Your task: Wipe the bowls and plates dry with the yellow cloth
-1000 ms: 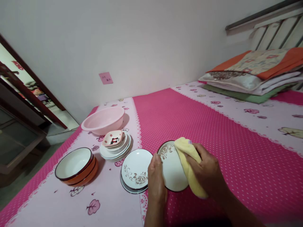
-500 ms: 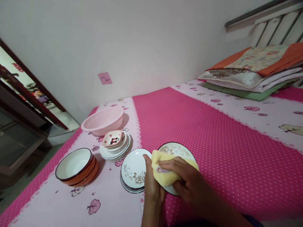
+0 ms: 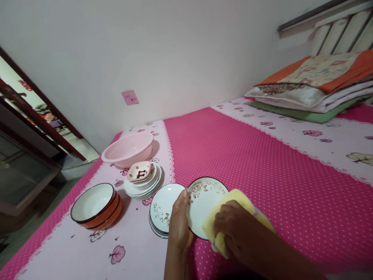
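My left hand point(image 3: 179, 223) grips the left rim of a white plate point(image 3: 202, 200) with a dark edge and a brown flower pattern, holding it tilted above the pink bedspread. My right hand point(image 3: 233, 229) is closed on a yellow cloth point(image 3: 230, 202) and presses it against the plate's lower right part. Just left of the held plate, a short stack of matching flowered plates point(image 3: 161, 208) lies on the bedspread, partly hidden by my left hand.
A stack of white plates topped by a small pink dish point(image 3: 140, 171) sits behind the flowered ones. Orange bowls point(image 3: 94, 204) are stacked at the left, a pink basin point(image 3: 128, 147) near the wall. Folded bedding point(image 3: 314, 89) lies at the far right.
My right hand has drawn the yellow cloth from the plate's middle down to its lower right, uncovering the flower pattern. My left hand stays on the rim; the plate has shifted slightly left.
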Available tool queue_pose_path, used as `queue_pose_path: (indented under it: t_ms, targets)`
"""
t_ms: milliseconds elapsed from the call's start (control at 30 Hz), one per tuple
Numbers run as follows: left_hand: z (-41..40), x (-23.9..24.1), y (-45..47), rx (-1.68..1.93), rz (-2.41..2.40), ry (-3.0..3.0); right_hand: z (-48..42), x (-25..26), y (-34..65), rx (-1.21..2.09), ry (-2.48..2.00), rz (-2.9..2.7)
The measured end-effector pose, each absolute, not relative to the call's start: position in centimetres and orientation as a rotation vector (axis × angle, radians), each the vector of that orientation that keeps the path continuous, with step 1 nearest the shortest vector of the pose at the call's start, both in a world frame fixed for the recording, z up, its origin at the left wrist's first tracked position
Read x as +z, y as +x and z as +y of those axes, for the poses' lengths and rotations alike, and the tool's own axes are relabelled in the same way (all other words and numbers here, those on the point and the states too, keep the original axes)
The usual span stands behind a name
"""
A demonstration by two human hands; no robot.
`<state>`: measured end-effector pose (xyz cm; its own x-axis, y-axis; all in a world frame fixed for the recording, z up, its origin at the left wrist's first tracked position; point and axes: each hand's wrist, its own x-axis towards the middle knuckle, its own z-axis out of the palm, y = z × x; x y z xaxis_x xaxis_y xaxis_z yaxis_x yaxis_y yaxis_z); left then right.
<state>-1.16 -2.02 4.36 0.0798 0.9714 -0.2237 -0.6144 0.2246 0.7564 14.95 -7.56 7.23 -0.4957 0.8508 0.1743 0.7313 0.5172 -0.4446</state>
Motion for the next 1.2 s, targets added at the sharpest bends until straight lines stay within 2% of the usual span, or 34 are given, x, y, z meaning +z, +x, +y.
queue_pose_path:
  t_ms: [100,200,333,433,600,833,1200]
  targets:
    - [-2.1,4.4,-1.4,1.275,0.862,0.576,-6.6,6.5,16.0,0.421,-1.505,-2.415]
    - [-2.0,4.3,-1.5,1.258,0.876,0.606,-5.5,5.5,17.8,0.126,-1.619,-2.267]
    - [-1.9,4.5,-1.8,1.256,0.886,0.564,-4.7,5.3,19.9,-0.416,-1.443,-1.884]
    - [-2.0,4.7,-1.8,1.259,0.843,0.546,-4.7,6.1,20.1,-0.613,-1.269,-1.713]
    - [-2.1,4.7,-1.2,1.234,0.772,0.59,-5.9,6.7,17.8,-0.499,-1.139,-1.802]
    - [-2.3,4.3,-0.2,1.163,0.682,0.64,-6.5,4.8,13.7,-0.265,-0.973,-2.001]
    - [-2.6,5.0,-0.2,1.234,0.797,0.64,-4.8,4.0,15.3,-0.252,-1.245,-1.975]
